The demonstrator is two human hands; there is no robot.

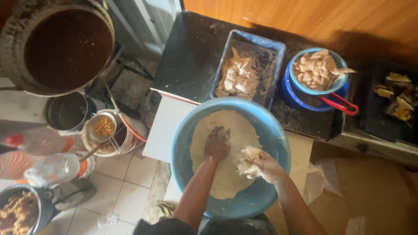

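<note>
White tiled floor [126,174], orange wooden wall [305,17], black worktop [187,56]

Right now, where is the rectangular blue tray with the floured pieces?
In the head view, the rectangular blue tray lies on the black counter, just beyond the big blue basin and to the left of the small blue bowl of pale pieces.

Your left hand [217,142] presses flat into the pale batter [226,174] inside the big blue basin [274,130]. Your right hand [266,167], dusted white, grips a battered piece [249,162] just above the batter. Behind the basin a blue tray [278,52] holds coated pieces, and to its right a blue bowl [305,89] holds raw pieces beside red tongs [342,104]. At the left you have a large pot [17,74], a strainer [103,126] and plastic bottles [48,167].
</note>
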